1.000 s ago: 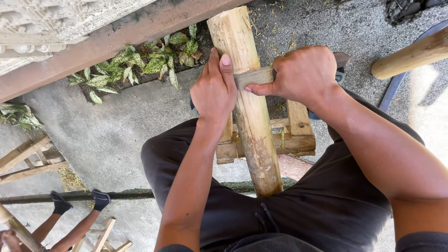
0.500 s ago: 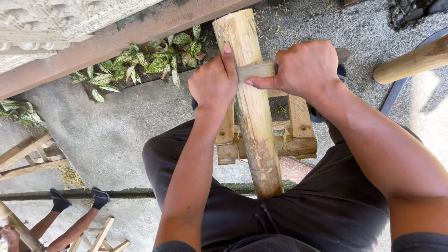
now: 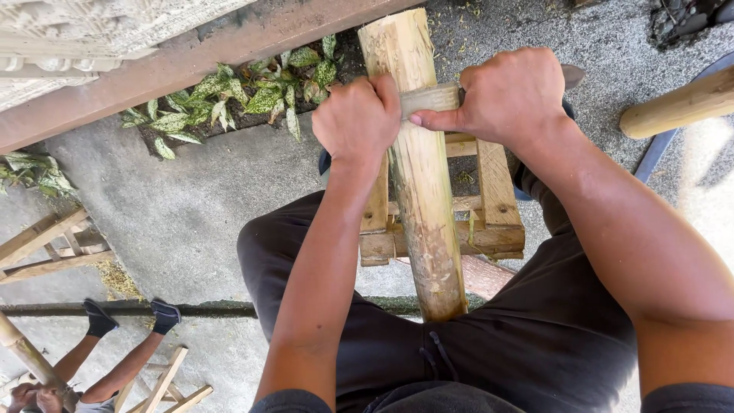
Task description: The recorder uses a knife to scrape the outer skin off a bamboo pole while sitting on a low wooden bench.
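The person sits with dark trousers [image 3: 535,336] drawn up on either side of a thick bamboo pole [image 3: 422,176], whose near end rests between the knees. The pole runs away from the body over a small wooden stand [image 3: 489,206] on the concrete floor [image 3: 176,214]. Both hands work a blade [image 3: 432,98] laid across the pole near its far end. The left hand [image 3: 359,118] is clamped in a fist on one end of the blade; the right hand [image 3: 508,95] is clamped on the other end.

Risk, as a judgement: the blade faces the body, so a slip on the smooth round pole could carry the edge toward the thighs. A loose pole could also roll on the stand.

The blade edge and both of its ends are covered by the hands. Beyond the pole, green leaves [image 3: 245,95] line a reddish beam [image 3: 153,80].
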